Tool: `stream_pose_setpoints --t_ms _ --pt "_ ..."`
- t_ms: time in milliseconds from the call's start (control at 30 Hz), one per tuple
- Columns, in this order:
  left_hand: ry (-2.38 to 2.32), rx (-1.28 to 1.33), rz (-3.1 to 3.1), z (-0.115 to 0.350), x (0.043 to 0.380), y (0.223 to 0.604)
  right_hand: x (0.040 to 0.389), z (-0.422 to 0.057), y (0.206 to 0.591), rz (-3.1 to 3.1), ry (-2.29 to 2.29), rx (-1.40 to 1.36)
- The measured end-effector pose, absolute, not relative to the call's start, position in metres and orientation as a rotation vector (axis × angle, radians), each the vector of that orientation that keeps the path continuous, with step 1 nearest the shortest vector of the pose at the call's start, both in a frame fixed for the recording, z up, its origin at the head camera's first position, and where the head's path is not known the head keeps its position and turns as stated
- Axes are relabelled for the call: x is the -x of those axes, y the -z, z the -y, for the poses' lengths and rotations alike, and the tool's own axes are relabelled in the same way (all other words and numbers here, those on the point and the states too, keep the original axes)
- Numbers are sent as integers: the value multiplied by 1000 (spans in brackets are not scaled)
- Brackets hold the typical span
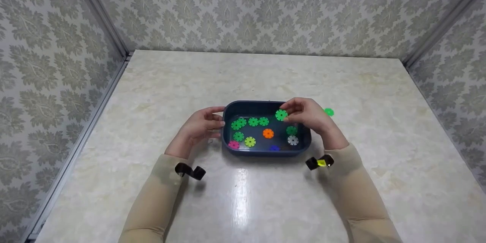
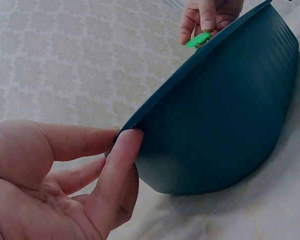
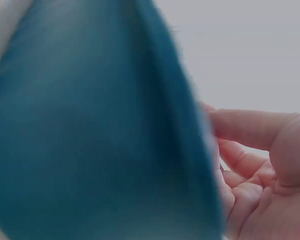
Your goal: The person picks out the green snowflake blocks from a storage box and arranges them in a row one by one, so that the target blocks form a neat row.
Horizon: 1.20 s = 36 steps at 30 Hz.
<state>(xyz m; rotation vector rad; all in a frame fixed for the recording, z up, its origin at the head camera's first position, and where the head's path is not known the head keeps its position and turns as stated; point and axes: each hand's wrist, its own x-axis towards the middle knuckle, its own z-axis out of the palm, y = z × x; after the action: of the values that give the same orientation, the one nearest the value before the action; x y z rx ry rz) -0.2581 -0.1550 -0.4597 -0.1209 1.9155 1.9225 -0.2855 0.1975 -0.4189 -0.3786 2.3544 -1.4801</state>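
Note:
A dark blue plastic tub [image 1: 265, 153] stands on the table with several small notched snowflake building discs lying in it. My left hand [image 1: 200, 126] grips the tub's left end. In the left wrist view, thumb and fingers [image 2: 122, 157] pinch the rim from both sides. Over the tub's right back part, my right hand [image 1: 306, 115] pinches a green snowflake disc [image 1: 281, 115] between thumb and fingers, above the floor of the tub. That disc also shows past the rim in the left wrist view. In the right wrist view, the tub wall [image 3: 90, 125] hides my fingertips and the disc.
Another green disc [image 1: 328, 112] lies on the table just behind my right hand. In the tub are an orange disc [image 1: 268, 133], a white disc [image 1: 292, 140], a pink disc [image 1: 234, 144] and several green ones. Patterned walls [image 1: 258, 11] border the pale table [image 1: 182, 79].

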Motion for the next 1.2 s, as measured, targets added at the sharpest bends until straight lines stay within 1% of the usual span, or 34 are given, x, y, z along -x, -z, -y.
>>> stream_pose_setpoints --t_ms 600,867,1200 --pt "-1935 116 -1914 155 259 461 298 -256 404 -2398 1649 208" --pt "-1952 105 -1890 155 259 461 304 -288 407 -2431 1665 119" --pt "-1955 120 -1887 155 259 461 311 -322 420 -2456 1662 -105"
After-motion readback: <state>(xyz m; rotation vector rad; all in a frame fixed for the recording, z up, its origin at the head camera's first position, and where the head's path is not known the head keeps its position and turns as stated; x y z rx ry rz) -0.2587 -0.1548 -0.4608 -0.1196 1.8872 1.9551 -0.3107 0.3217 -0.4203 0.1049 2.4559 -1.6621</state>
